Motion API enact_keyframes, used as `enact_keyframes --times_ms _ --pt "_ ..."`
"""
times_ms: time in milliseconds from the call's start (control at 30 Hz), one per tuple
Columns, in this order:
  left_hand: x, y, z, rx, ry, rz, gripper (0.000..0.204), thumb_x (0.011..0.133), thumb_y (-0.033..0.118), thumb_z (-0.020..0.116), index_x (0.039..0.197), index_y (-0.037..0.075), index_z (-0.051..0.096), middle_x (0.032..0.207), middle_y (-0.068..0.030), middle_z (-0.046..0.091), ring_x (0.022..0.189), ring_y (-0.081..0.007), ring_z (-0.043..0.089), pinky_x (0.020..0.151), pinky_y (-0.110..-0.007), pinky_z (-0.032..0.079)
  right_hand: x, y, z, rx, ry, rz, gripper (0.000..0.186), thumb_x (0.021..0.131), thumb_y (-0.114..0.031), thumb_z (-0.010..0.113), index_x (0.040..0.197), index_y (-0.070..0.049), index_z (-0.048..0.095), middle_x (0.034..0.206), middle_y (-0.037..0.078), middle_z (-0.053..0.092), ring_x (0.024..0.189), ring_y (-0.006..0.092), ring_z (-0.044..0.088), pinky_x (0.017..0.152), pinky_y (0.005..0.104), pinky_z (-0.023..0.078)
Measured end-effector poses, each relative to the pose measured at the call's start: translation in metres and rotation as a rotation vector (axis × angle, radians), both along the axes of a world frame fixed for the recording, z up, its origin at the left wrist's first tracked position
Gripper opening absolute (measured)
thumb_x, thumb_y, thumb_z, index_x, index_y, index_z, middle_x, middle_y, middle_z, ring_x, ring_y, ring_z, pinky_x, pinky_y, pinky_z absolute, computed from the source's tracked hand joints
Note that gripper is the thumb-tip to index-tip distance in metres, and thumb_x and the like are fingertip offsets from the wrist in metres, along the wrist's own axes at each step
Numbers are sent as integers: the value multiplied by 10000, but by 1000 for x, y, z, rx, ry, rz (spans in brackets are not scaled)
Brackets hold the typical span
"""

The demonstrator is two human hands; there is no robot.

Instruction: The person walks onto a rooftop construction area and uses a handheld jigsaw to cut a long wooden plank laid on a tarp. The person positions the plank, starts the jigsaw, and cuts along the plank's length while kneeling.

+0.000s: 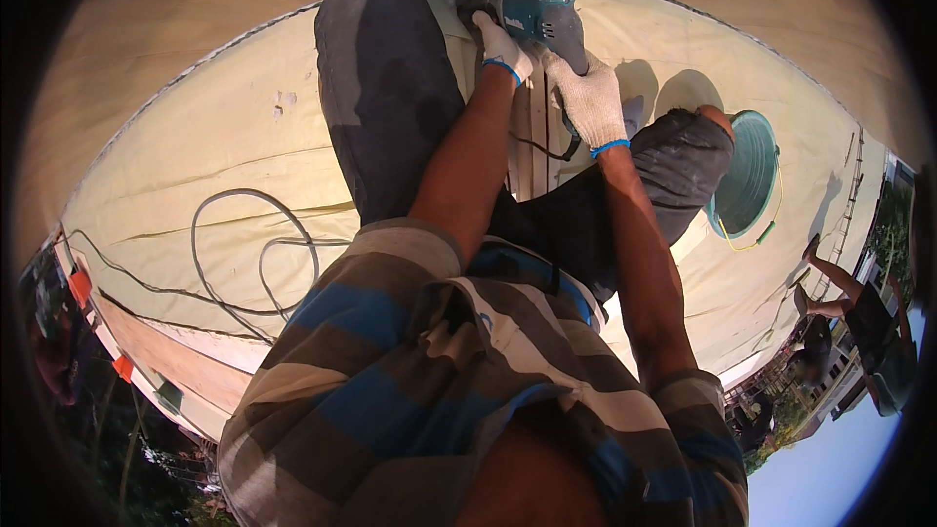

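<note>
Where the pale sheet-covered surface (224,156) fills the left half of the frame, a grey cable (256,256) lies on it in loose loops, left of centre, with a thinner dark line trailing off toward the lower left edge. Just right of that, the person's dark trouser leg (390,98) runs up toward the top centre. Along its right side the left forearm reaches upward, and the left hand (505,51), in a white knit glove with a blue cuff, is closed over the near left side of the teal power tool (539,18) at the top centre of the frame. The right hand (589,98), gloved the same way, lies just right of and slightly below the left one, with its fingers wrapped on the tool's grey rear part. The two hands sit close together, both clamped on the tool, which lies directly above them in the picture and rests on light wooden slats (532,141) that show between the forearms. A black cord hangs in a curve by the right wrist. Further right, past the bent right knee, a teal bucket (750,176) with a yellow handle lies tilted on the surface at the right of the frame. At the far right edge another person's bare legs (835,285) show.
</note>
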State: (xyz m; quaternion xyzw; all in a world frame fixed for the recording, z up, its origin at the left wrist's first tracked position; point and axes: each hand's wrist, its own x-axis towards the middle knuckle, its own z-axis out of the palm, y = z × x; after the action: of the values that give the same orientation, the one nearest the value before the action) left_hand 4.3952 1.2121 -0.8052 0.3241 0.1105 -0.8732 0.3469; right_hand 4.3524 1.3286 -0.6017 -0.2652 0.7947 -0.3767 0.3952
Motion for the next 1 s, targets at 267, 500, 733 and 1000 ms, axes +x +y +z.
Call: enact_keyframes --times_ms 267,500,733,1000 --pt "1 -20 -49 -73 55 135 838 990 820 294 1458 175 555 1508 -92 551 1364 -323 511 1126 -533 437 -8 -32 8 80 17 112 466 855 -415 717 847 51 715 661 70 669 631 142 626 627 339 517" --pt "-26 -6 -4 55 -36 133 811 1000 747 301 1436 122 578 1467 -154 585 1293 -397 559 1119 -575 434 -20 -24 0 99 -25 -26 450 858 -403 735 817 45 709 639 67 659 600 142 620 598 333 505" --pt "-16 -10 -63 59 14 156 737 964 779 436 1412 206 559 1495 -46 545 1315 -300 519 1053 -575 466 6 -17 -14 11 0 -37 413 909 -382 766 816 10 676 650 14 612 569 91 550 537 293 439" --pt "-14 -17 -23 74 -85 131 750 1011 777 345 1458 202 524 1536 -34 507 1331 -305 504 1092 -563 437 -2 -20 -17 26 -3 -40 429 908 -396 760 826 17 680 652 28 615 566 108 565 537 308 451"
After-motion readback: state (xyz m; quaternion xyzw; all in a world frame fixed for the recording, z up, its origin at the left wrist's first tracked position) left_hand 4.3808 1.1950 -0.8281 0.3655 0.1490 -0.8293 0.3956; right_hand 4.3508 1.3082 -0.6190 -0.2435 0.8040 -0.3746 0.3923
